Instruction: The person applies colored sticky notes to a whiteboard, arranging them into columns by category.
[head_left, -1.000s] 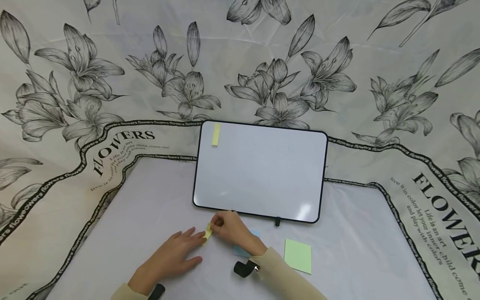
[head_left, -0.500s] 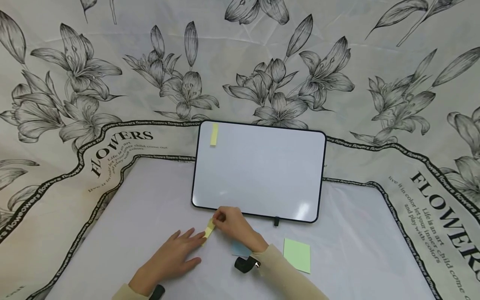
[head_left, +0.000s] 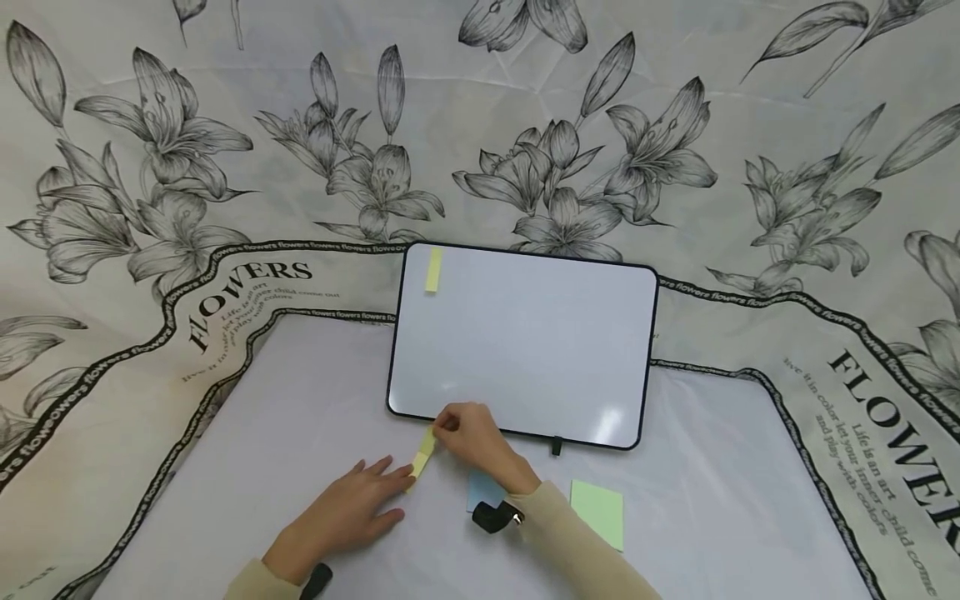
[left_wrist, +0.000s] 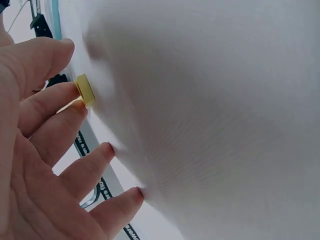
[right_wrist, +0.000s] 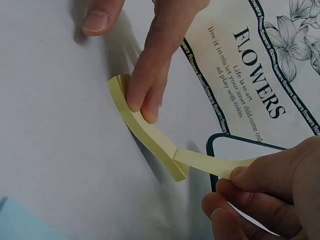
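Observation:
A narrow pad of yellow sticky notes (right_wrist: 145,131) lies on the white cloth, slightly bowed. Two fingertips of my left hand (head_left: 345,512) press on its near end, the fingers extended and spread; in the left wrist view the pad (left_wrist: 85,90) shows edge-on at the fingertips. Between thumb and fingers my right hand (head_left: 480,446) pinches the free end of the top yellow sticky note (right_wrist: 202,161). That strip is lifted and stretches away from the pad's far end, where it still appears joined. My right hand is just in front of the whiteboard's lower edge.
A black-framed whiteboard (head_left: 525,350) stands tilted at the back, a yellow strip (head_left: 433,271) stuck at its upper left. A blue sticky pad (head_left: 482,490) lies partly under my right wrist. A green sticky pad (head_left: 598,510) lies to the right.
My right hand has drawn away from the left, up toward the whiteboard, and more of the yellow sticky note is lifted. The left hand has stayed in place on the pad.

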